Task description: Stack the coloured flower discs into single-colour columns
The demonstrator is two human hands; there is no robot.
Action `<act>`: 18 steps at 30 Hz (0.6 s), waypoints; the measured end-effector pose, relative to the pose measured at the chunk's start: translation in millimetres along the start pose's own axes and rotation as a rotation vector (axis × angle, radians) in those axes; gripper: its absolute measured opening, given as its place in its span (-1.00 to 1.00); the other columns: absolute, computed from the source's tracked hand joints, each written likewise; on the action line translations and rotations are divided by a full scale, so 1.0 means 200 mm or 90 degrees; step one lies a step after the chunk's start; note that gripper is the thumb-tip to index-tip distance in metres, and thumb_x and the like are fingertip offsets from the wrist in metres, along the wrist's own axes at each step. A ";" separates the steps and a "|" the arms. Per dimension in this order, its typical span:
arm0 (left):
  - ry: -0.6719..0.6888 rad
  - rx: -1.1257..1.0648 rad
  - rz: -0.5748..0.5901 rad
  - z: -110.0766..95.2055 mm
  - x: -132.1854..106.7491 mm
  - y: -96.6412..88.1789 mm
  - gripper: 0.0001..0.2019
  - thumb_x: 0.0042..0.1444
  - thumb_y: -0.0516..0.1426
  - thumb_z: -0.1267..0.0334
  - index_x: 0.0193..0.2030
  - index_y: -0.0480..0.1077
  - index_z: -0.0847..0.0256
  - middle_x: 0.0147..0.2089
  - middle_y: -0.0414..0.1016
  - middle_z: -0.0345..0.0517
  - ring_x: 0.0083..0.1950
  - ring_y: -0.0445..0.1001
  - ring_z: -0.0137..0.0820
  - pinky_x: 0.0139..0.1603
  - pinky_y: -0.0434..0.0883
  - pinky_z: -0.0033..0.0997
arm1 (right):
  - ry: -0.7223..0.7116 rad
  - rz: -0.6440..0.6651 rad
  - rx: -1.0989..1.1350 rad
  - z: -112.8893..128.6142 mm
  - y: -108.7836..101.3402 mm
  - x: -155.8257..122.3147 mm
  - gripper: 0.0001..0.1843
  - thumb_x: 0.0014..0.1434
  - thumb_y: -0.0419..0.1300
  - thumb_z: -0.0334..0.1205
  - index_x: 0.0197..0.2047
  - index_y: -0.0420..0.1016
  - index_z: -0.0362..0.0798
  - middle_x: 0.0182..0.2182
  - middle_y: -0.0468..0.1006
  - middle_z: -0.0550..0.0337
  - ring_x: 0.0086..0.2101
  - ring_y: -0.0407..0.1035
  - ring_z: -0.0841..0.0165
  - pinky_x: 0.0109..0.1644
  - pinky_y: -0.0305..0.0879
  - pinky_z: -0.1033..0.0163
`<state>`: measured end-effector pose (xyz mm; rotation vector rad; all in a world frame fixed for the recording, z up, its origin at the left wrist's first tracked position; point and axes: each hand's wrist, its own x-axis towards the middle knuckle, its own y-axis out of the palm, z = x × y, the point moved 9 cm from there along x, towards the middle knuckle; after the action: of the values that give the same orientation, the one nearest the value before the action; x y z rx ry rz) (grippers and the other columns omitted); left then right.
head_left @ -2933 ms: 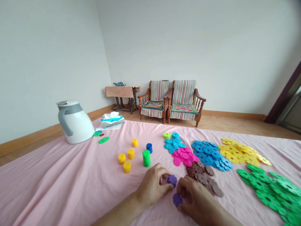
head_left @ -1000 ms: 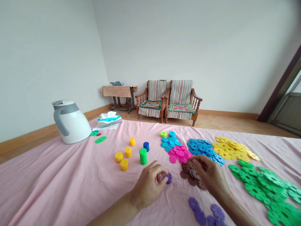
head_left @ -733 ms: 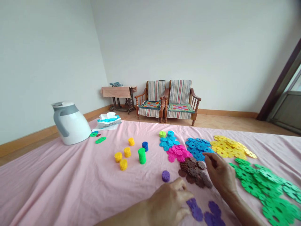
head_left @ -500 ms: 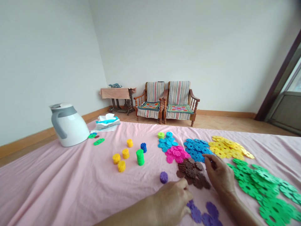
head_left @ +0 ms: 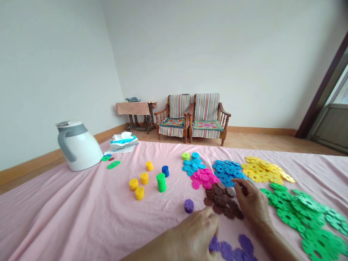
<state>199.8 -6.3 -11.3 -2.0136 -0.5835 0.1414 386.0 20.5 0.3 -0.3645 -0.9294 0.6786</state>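
My left hand (head_left: 199,228) is closed low over the purple snowflake discs (head_left: 227,251), fingertips pinched on the edge of a purple disc (head_left: 214,244). Just beyond its knuckles stands a short purple stack of discs (head_left: 189,206). My right hand (head_left: 251,201) hovers beside the brown discs (head_left: 221,197), thumb and forefinger together by the near edge of the blue discs (head_left: 227,170). Whether anything small sits in that pinch is too small to make out. Left of the piles stand a green stack (head_left: 161,183), a dark blue stack (head_left: 165,171) and several yellow stacks (head_left: 139,193).
Pink (head_left: 204,176), light blue (head_left: 192,165), yellow (head_left: 263,170) and green discs (head_left: 301,206) lie in loose piles on the pink cloth (head_left: 103,217). A white kettle (head_left: 81,148) and a tissue box (head_left: 124,142) stand at the far left. Two wooden chairs (head_left: 207,108) are beyond.
My left hand has drawn slightly back and left, and a purple disc at its fingertips now lies apart from the others. My right hand has shifted a little left, still pinched.
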 end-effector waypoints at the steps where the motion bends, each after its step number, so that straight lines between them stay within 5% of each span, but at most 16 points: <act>1: 0.000 0.000 0.004 0.00 -0.01 0.00 -0.75 -0.16 0.20 0.32 -0.36 0.19 0.17 -0.27 0.30 -0.21 -0.29 0.31 -0.41 -0.28 0.30 -0.53 | 0.001 0.003 0.001 0.00 0.00 0.00 -0.64 0.13 0.01 -0.03 -0.29 0.56 -0.03 -0.41 0.57 0.14 -0.50 0.41 0.35 -0.38 0.24 0.29; 5: 0.000 -0.002 -0.005 0.00 -0.02 -0.07 -0.73 -0.23 0.18 0.40 -0.33 0.23 0.17 -0.30 0.32 -0.22 -0.29 0.32 -0.41 -0.27 0.29 -0.53 | 0.003 0.005 0.000 -0.01 0.00 0.00 -0.64 0.13 0.01 -0.03 -0.29 0.56 -0.03 -0.41 0.58 0.14 -0.48 0.42 0.34 -0.39 0.23 0.29; 12: -0.111 0.012 -0.131 0.23 -0.04 -0.43 -0.78 -0.18 0.13 0.45 -0.31 0.39 0.20 -0.30 0.35 -0.19 -0.27 0.34 -0.40 -0.27 0.29 -0.51 | 0.007 0.013 0.004 0.00 0.00 0.00 -0.63 0.12 0.01 -0.02 -0.30 0.57 -0.03 -0.44 0.57 0.16 -0.54 0.37 0.37 -0.43 0.21 0.29; 18: -0.121 0.052 -0.076 0.32 -0.05 -0.39 -0.77 -0.17 0.17 0.42 -0.29 0.44 0.19 -0.29 0.38 -0.20 -0.26 0.36 -0.39 -0.25 0.30 -0.50 | 0.008 0.013 0.005 0.00 0.00 0.00 -0.63 0.13 0.01 -0.02 -0.30 0.57 -0.03 -0.43 0.57 0.16 -0.54 0.37 0.38 -0.44 0.20 0.30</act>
<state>143.2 71.3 21.7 -1.8928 -0.8038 0.2817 385.9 20.2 1.2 -0.3718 -0.9120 0.6974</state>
